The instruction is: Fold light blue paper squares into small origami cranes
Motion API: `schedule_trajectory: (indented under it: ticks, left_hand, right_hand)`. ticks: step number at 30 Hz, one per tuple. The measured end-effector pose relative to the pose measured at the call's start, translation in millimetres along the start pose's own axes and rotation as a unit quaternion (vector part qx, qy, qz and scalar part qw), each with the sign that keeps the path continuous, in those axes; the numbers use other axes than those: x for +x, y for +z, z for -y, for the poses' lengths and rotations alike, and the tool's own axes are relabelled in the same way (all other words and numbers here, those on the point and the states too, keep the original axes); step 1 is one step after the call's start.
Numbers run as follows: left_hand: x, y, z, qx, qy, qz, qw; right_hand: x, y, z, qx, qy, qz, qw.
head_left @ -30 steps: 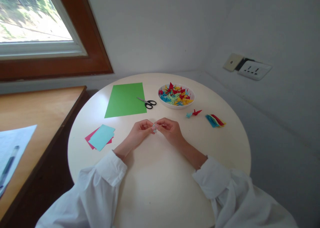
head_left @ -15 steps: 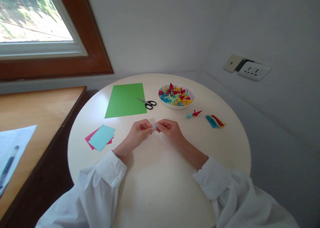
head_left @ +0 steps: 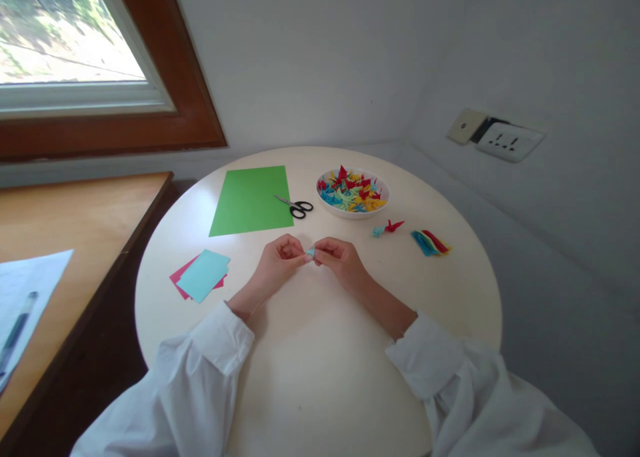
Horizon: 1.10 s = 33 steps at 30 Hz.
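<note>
Light-blue paper piece (head_left: 311,251), one: my left hand (head_left: 280,259) and right hand (head_left: 341,258) pinch it. White bowl (head_left: 349,213): stands near far edge of tabletop (head_left: 320,363).

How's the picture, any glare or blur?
Head view: brown-framed glass window partly overexposed; same view: pale glare on round white table, left of rectangular green paper; same view: small light-blue folded paper between bare left hand and bare right hand lacks fine detail.

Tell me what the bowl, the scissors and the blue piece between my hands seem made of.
Blue piece: probably matte paper, coloured like the flat sheet. Scissors: thin greyish blades, likely metal; smooth black handles, perhaps plastic. Bowl: white, smooth-looking; plastic or ceramic, unclear.
</note>
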<state>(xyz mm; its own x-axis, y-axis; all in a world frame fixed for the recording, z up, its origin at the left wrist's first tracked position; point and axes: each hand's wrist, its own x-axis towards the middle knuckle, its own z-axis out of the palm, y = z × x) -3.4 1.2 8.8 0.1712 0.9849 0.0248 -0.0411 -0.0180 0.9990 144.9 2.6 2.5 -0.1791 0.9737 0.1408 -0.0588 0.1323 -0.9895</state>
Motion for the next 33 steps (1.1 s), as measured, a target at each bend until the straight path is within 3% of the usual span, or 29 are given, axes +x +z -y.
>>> schedule_trajectory:
  ticks: [5,11,13,19,33]
  left_hand:
    - [0.5,-2.0,3.0,0.084,0.007,-0.068,0.994]
    - [-0.8,0.1,1.7,0.051,0.018,0.012,0.998]
    - [-1.3,1.0,1.9,0.055,0.016,0.015,0.998]
    - [-1.5,1.3,-0.8,0.062,0.017,0.011,0.998]
    - [1.4,-1.3,2.2,0.047,0.016,-0.023,0.999]
  right_hand:
    - [-0.9,3.3,0.0,-0.03,-0.04,-0.061,0.997]
    - [-3.9,5.0,-0.9,-0.095,-0.104,-0.056,0.988]
    - [-4.1,4.8,-1.4,-0.107,-0.108,-0.056,0.987]
    - [-2.7,4.2,-3.2,-0.096,-0.087,-0.069,0.989]
    - [5.8,1.5,-4.2,0.062,0.023,-0.152,0.986]
